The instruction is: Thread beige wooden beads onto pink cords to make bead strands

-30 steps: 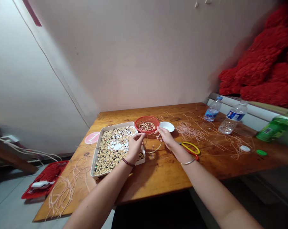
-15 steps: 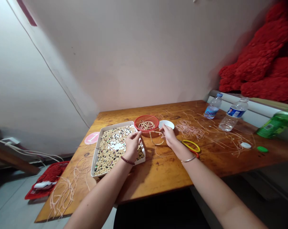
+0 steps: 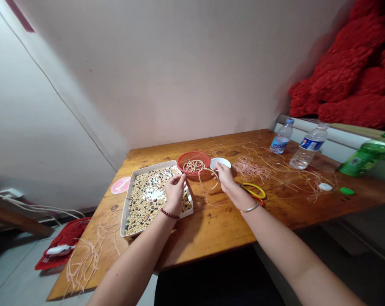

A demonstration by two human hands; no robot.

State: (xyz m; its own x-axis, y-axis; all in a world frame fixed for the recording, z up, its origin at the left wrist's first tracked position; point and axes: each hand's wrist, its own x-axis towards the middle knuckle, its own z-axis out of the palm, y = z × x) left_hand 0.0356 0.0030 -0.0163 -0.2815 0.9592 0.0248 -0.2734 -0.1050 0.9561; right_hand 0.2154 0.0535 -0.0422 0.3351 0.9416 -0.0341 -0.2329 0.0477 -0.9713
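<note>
Grip: left hand (image 3: 175, 194) has fingertips pressed together, apparently on a thin cord (image 3: 192, 175), above the white tray (image 3: 125, 210); right hand (image 3: 226, 178) pinches the end of the bead strand (image 3: 208, 186).
Strand: drooping loop between the hands, just in front of the red basket (image 3: 194, 154).
Risk: a slack pinch could let beads slide off the cord and scatter over the wooden table (image 3: 192, 242) or into the loose beads (image 3: 147, 208); the basket rim could snag the loop.
Hidden: fingers cover the strand's end; cord too thin to trace; any knot not visible; can't tell if the loop touches the table.
</note>
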